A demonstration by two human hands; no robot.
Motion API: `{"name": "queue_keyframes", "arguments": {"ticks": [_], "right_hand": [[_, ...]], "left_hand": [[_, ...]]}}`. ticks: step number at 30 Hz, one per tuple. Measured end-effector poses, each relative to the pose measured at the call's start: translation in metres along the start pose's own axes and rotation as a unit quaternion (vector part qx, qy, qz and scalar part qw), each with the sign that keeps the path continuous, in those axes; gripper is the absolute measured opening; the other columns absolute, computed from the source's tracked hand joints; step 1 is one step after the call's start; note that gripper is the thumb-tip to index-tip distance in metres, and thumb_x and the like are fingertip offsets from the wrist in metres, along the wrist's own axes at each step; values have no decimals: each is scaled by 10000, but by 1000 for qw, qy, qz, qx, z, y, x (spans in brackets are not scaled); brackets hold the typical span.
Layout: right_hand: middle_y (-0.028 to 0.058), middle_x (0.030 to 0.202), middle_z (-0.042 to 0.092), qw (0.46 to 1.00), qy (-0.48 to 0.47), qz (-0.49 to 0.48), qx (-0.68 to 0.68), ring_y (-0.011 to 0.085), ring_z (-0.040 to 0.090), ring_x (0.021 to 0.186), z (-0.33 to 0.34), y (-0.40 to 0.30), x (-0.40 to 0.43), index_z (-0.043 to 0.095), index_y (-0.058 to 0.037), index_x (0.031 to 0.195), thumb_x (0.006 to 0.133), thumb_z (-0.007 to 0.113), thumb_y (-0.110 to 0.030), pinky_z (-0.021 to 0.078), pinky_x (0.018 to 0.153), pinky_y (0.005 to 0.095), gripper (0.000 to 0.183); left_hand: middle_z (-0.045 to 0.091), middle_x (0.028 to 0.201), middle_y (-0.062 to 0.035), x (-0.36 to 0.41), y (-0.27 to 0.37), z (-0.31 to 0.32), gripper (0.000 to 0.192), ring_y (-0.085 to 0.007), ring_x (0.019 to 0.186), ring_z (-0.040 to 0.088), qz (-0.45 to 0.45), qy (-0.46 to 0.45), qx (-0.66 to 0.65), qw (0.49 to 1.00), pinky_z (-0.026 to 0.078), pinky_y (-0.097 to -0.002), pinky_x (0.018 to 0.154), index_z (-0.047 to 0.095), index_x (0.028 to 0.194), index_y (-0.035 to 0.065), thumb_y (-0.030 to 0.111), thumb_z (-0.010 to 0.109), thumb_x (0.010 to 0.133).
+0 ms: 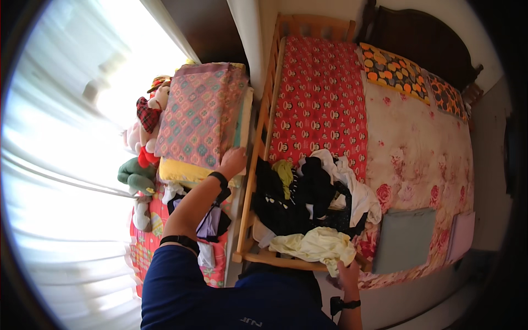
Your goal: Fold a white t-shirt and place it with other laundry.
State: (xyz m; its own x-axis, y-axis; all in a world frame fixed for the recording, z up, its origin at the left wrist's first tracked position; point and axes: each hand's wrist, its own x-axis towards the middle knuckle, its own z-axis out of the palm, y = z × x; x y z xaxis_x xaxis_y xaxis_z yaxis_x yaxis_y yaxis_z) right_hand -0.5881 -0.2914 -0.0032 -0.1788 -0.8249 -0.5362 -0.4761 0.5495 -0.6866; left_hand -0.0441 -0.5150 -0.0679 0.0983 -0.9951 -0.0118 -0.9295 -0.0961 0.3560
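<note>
My left hand (233,160) rests at the near right corner of a stack of folded bedding, against the pink patterned blanket (194,115) on top. Its fingertips are hidden, so its grip is unclear. Under that blanket lies a yellow folded quilt (181,171). My right hand (350,274) pinches the lower edge of a pale yellow garment (317,247), which drapes over the low wooden end of the small bed. Behind the garment, a loose heap of black clothes (284,214) and white clothes (363,198) covers the near part of the red printed bedsheet (317,95).
A wooden bed rail (255,152) runs between the bedding stack and the clothes. Stuffed toys (138,175) sit by the bright curtain (74,165). A folded grey-green cloth (406,239) and a folded pink cloth (461,235) lie on the floral bedsheet (425,144). Patterned pillows (394,72) stand near the headboard.
</note>
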Motion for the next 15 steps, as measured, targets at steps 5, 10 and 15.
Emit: {"name": "queue_keyframes", "arguments": {"ticks": [5,10,15], "right_hand": [[137,906,691,998,41,44,20,199,662,805,19,11,-15,628,58,1082,791,657,-142,512,701,348,354],[131,936,684,992,54,106,29,185,651,821,33,-27,-32,617,51,1124,785,666,-120,512,732,339,382],[101,911,680,986,78,117,90,139,623,828,52,-19,-31,615,62,1098,811,633,-76,495,712,303,319]], "left_hand": [[552,1223,-180,115,-28,25,345,-367,1202,479,57,-31,148,987,374,-475,1036,564,1188,-12,107,547,864],[461,1373,-211,206,-44,49,521,-368,1321,388,67,35,277,958,283,-447,1144,442,1360,-67,84,522,868],[364,1495,-183,267,-83,61,548,-320,1391,320,64,68,350,932,218,-441,1183,358,1431,-68,143,481,941]]}}
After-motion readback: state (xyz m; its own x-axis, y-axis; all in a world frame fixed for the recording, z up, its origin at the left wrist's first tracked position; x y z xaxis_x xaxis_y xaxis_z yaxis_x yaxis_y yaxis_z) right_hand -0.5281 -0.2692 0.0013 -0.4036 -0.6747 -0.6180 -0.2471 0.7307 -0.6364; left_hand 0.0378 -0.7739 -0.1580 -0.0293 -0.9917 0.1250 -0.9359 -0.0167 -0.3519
